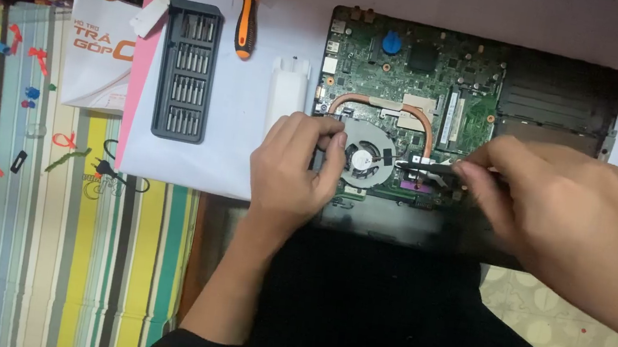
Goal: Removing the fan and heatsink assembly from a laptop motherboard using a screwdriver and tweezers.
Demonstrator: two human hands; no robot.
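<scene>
An opened laptop (560,79) lies on white paper with its green circuit board (418,69) exposed. A round grey cooling fan (365,157) with a copper heat pipe (382,102) sits at the board's near left. My left hand (298,168) rests against the fan's left edge, fingers curled on it. My right hand (551,209) pinches a thin dark tool (425,166), its tip pointing left at the metal plate just right of the fan.
A dark bit-set case (187,70) and an orange-and-black screwdriver (247,18) lie on the white sheet (217,145) left of the laptop. A small white plastic tray (288,91) sits between them and the board. Striped cloth (61,244) with small scattered bits lies at left.
</scene>
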